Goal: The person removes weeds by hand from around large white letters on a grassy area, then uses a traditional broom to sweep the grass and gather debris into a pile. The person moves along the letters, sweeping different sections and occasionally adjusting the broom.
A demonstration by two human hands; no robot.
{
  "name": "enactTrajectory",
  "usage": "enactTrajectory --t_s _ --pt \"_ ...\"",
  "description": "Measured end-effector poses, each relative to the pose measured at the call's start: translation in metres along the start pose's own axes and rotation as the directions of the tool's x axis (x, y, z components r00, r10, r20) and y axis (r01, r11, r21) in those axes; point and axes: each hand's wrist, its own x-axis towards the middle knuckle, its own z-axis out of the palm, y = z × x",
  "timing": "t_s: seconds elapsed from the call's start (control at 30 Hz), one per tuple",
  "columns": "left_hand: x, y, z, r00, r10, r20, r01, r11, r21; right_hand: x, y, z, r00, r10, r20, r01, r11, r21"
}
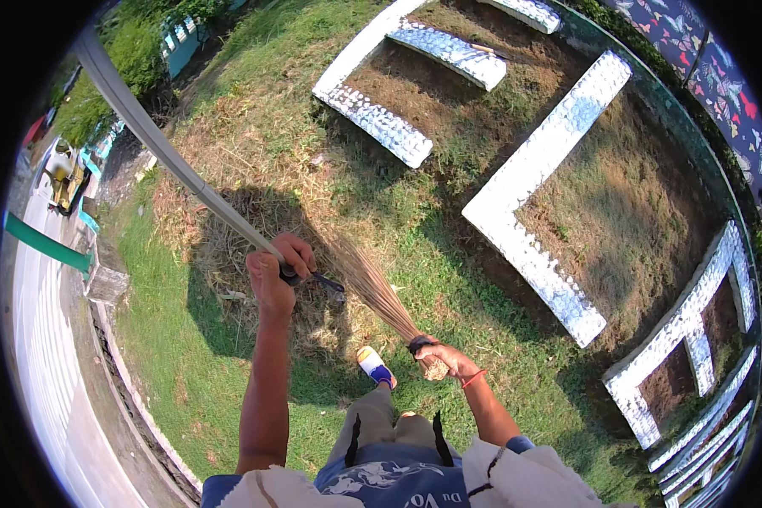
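Note:
My left hand (282,273) is closed around the lower end of a long grey pole (184,174). A dark wrist strap (327,281) hangs from its black end. The pole slants up out of view at the upper left, so its far end is hidden. My right hand (447,359) grips a stick broom (381,295) of thin brown ribs near its dark binding. The broom's bristles fan away from me towards a heap of dry cut grass (228,244), partly in shadow. My left foot, in a sock and sandal (376,367), stands on the grass just short of it.
Large raised white stone letters (546,152) stand on the lawn to the right, with a stick (482,48) on one. A butterfly-patterned wall (724,82) runs behind them. On the left are a drain channel (127,387), a concrete block (106,282), a green rail (44,244) and a parked vehicle (57,174).

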Motion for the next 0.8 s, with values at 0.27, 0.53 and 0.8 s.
enactTrajectory --t_s 0.27,0.53,0.8 --pt "0.054 -0.005 -0.030 0.999 0.011 -0.051 -0.011 1.000 -0.007 0.003 -0.077 -0.064 0.899 -0.112 -0.423 0.098 0.994 -0.055" --pt "0.074 -0.013 -0.040 0.998 -0.057 -0.003 0.057 0.995 0.085 0.086 -0.116 0.017 0.948 0.314 -0.040 -0.317 0.934 -0.166" --pt "0.081 -0.004 -0.080 1.000 -0.029 -0.004 0.030 0.993 0.113 0.005 -0.147 -0.035 0.946 -0.060 -0.318 0.001 0.984 -0.180"
